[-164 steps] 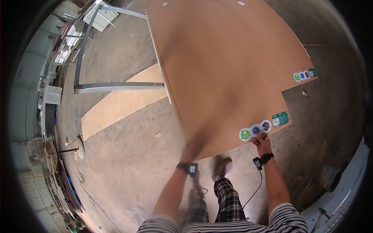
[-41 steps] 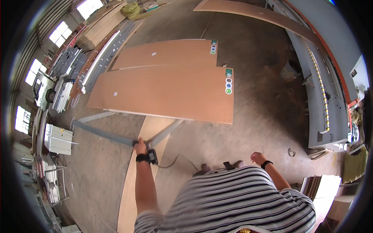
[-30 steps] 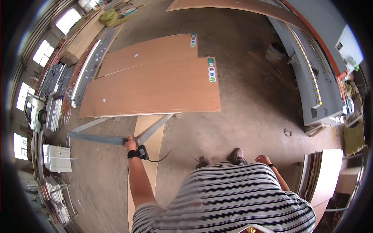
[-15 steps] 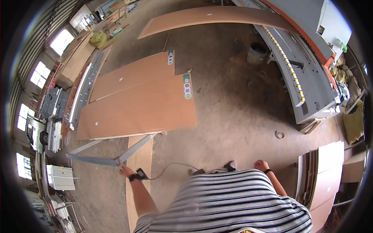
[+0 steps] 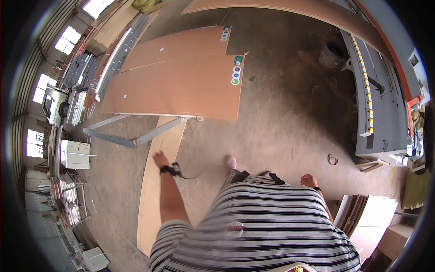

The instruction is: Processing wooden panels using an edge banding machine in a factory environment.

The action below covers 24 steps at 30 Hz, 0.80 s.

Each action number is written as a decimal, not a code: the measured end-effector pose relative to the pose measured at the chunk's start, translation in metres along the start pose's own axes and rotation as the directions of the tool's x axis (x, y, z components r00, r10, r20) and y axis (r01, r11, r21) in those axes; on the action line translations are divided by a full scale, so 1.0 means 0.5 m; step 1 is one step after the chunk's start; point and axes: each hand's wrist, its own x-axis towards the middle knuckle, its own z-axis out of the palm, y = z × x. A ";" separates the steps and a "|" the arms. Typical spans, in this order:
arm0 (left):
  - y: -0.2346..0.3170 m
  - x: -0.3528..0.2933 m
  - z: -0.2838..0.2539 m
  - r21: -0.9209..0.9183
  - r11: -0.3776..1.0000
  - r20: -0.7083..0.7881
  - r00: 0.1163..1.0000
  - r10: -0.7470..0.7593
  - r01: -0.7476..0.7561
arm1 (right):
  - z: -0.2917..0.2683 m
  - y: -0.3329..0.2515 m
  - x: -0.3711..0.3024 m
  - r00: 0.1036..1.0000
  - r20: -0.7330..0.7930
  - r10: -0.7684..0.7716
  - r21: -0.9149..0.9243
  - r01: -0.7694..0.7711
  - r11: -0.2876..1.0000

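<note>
My left hand (image 5: 161, 159) hangs in front of me on the left, above a long pale board strip (image 5: 152, 190) lying on the floor. Its fingers are loosely curled, with nothing visible in them. A black wristband with a small box and a cable (image 5: 173, 170) is strapped at that wrist. At my right side, my right hand (image 5: 309, 181) is curled in and seems to hold nothing; a dark band circles its wrist. Neither hand touches anything. Nearest ahead of the left hand is a grey metal frame (image 5: 156, 130) under a large brown panel (image 5: 176, 88).
A second brown panel (image 5: 176, 47) lies beyond the first. To the right stands a long grey machine (image 5: 385, 113) with yellow rollers, supporting another panel (image 5: 272, 6). Stacked boards (image 5: 374, 213) lean near my right side; metal profiles (image 5: 81, 72) lie far left. A cable loop (image 5: 332, 159) rests on the floor.
My view has tipped downward, so panels and machine sit higher and further right in it. One foot has come forward, and my left hand has swung forward. Both hands stay without visible objects.
</note>
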 end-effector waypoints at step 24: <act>-0.081 0.311 -0.152 0.482 0.868 -0.107 0.992 -0.072 0.115 | 0.196 -0.219 0.063 0.998 0.063 0.016 0.033 -0.018 0.999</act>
